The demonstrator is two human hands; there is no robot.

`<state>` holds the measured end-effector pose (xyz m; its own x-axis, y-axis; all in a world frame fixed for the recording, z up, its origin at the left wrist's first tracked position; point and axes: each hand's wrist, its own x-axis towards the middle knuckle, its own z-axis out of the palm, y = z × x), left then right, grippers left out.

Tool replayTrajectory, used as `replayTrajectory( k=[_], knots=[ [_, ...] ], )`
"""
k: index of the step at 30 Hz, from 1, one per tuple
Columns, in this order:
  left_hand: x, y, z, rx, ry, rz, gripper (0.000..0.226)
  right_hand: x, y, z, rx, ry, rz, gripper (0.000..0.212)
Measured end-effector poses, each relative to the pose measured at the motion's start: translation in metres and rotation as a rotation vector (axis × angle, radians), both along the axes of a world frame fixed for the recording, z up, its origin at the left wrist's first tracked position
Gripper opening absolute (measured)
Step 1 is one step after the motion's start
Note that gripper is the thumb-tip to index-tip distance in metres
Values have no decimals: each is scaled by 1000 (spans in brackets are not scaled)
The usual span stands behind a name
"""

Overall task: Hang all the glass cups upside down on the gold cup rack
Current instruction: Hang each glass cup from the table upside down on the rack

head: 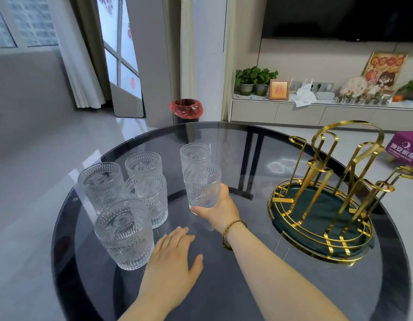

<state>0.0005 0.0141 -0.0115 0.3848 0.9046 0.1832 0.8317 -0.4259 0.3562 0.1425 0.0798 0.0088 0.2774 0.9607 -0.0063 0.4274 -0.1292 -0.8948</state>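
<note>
Your right hand (218, 208) is gripping an upright, empty embossed glass cup (202, 185) left of the bare gold cup rack (326, 195); five more are standing farther left. Your left hand (175, 260) is lying flat, spread, on the glass table (258, 286).

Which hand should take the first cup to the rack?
Right. The right hand already grips a glass cup and is the one nearer the gold cup rack. The left hand lies flat and empty on the table.

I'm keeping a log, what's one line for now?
right hand: gripping glass cup | left hand: flat on table | gold cup rack: empty
</note>
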Motion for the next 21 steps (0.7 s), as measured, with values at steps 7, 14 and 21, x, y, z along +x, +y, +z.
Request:
replayTrajectory(
  k=[7, 14, 21],
  knots=[
    [0, -1, 3, -29, 45, -6, 47, 15, -31, 27, 94, 186, -1, 74],
    [25, -1, 27, -104, -25, -119, 55, 54, -75, 106, 233, 58, 14, 65],
    [97, 2, 57, -140, -28, -348, 55, 100, -116, 184, 312, -84, -50, 69]
  ],
)
